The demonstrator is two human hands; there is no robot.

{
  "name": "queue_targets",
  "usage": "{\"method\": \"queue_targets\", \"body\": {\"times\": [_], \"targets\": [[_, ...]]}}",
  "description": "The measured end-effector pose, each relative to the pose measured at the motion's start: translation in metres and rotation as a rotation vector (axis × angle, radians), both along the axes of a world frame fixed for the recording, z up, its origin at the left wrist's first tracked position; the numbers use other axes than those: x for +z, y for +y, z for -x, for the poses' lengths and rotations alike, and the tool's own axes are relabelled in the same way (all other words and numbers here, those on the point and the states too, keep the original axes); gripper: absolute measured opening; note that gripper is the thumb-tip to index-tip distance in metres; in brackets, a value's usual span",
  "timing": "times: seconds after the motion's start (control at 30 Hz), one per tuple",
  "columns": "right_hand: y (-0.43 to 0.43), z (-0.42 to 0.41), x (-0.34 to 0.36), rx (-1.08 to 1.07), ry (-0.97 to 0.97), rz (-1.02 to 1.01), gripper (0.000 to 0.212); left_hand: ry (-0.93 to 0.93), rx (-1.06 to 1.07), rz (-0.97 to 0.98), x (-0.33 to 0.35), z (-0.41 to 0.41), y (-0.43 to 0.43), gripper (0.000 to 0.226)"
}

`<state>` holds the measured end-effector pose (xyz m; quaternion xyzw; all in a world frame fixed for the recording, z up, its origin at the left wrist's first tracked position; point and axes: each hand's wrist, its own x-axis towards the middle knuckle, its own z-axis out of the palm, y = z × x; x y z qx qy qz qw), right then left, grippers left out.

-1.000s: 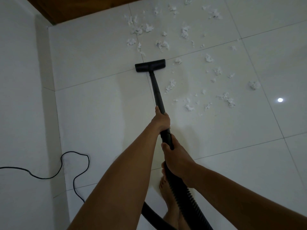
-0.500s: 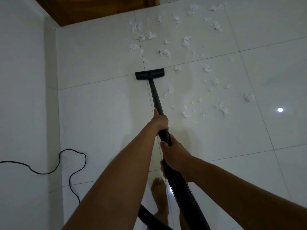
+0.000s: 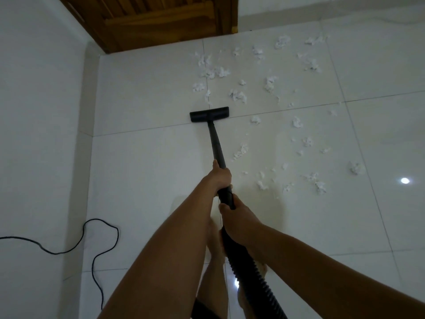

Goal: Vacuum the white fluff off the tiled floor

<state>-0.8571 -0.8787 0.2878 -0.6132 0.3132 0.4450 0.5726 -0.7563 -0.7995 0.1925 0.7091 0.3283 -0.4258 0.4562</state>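
Observation:
A black vacuum wand (image 3: pixel 216 143) runs from my hands out to its flat floor head (image 3: pixel 209 114), which rests on the white tiled floor (image 3: pixel 142 171) at a grout line. My left hand (image 3: pixel 220 174) grips the wand higher up. My right hand (image 3: pixel 236 221) grips it lower, where the ribbed black hose (image 3: pixel 253 279) begins. White fluff (image 3: pixel 213 71) lies in clumps just beyond the head, and more fluff (image 3: pixel 264 184) is scattered to the right of the wand.
A white wall (image 3: pixel 41 111) runs along the left, with a wooden door (image 3: pixel 161 21) at the far end. A black power cord (image 3: pixel 99 247) loops on the floor at lower left. My bare feet (image 3: pixel 216 247) stand under the hose.
The view has tilted up, showing more of the door and far fluff. The floor head has stayed just short of the near clumps. Both hands keep their grip.

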Motion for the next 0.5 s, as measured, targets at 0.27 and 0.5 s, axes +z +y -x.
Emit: {"method": "queue_targets", "body": {"times": [0.27, 0.5], "targets": [[0.027, -0.052, -0.004, -0.028, -0.012, 0.014, 0.047, 0.008, -0.069, 0.014, -0.002, -0.054, 0.024, 0.068], [0.062, -0.102, -0.001, -0.062, -0.004, 0.035, 0.045, 0.002, -0.119, 0.019, -0.006, -0.110, 0.055, 0.067]]}}
